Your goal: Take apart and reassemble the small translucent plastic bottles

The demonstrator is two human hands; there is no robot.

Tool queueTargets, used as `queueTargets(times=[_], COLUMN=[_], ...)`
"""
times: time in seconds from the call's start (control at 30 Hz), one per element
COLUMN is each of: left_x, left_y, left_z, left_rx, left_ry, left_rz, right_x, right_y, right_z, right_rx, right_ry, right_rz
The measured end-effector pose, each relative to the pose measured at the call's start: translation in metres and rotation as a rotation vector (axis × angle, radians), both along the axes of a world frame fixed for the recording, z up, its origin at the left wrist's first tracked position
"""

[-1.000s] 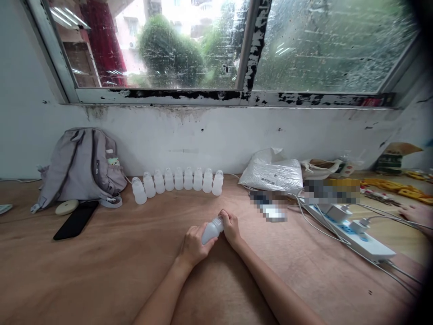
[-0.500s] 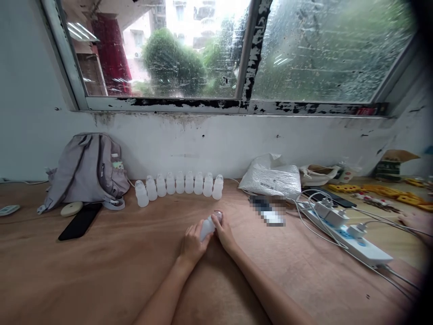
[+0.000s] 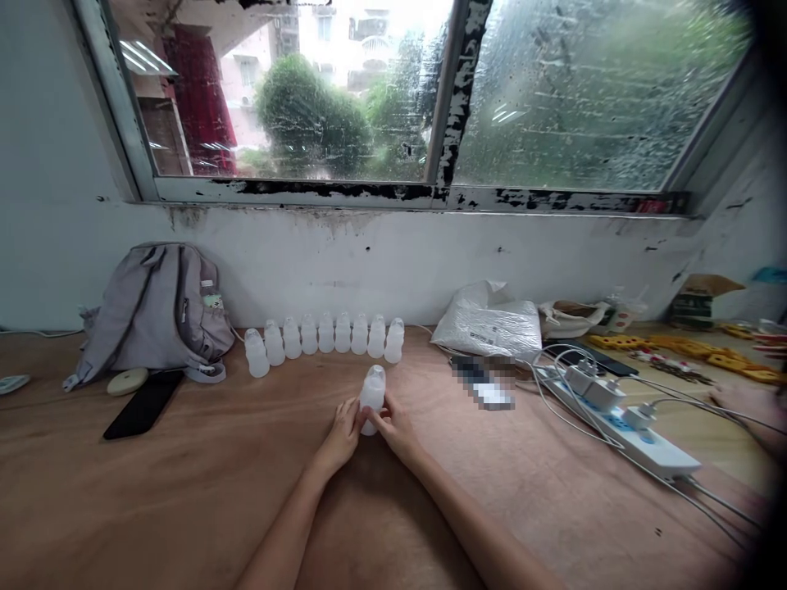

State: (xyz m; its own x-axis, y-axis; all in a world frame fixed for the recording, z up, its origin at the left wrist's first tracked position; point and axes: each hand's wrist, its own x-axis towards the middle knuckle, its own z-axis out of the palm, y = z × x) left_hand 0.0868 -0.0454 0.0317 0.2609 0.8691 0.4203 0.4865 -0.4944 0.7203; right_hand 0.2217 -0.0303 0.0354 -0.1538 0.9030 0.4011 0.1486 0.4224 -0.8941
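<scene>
A frosted white baby bottle with a clear domed cap stands nearly upright between my hands, in the middle of the table. My left hand is closed around its lower left side. From the right, my right hand grips the lower part, with the thumb across the front. Whether the base touches the wood I cannot tell. Behind it, near the wall, a row of several similar capped bottles stands upright; the leftmost bottle sits slightly forward of the others.
At the left lie a grey backpack, a black phone and a round cream object. To the right are a silvery-white package and a power strip with cables. Another person's hand rests at the far right.
The bottle has swung from tilted rightward to nearly upright. My right hand has moved from its cap down to its lower body, and my left hand has shifted slightly left.
</scene>
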Motion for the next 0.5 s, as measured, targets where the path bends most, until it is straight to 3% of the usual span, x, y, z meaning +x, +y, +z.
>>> queueTargets(times=[0.13, 0.23, 0.5], left_x=[-0.002, -0.001, 0.000], left_y=[0.001, -0.003, -0.007], left_z=[-0.008, -0.012, -0.009], left_rx=[0.014, 0.025, 0.044], left_ry=[0.083, 0.220, 0.392], left_rz=[-0.006, 0.063, 0.120], right_x=[0.004, 0.012, 0.056], right_y=[0.007, 0.015, 0.065], right_z=[-0.007, -0.011, -0.016], right_rx=[0.016, 0.026, -0.041], right_ry=[-0.092, -0.125, -0.227], right_rz=[-0.025, -0.066, -0.454])
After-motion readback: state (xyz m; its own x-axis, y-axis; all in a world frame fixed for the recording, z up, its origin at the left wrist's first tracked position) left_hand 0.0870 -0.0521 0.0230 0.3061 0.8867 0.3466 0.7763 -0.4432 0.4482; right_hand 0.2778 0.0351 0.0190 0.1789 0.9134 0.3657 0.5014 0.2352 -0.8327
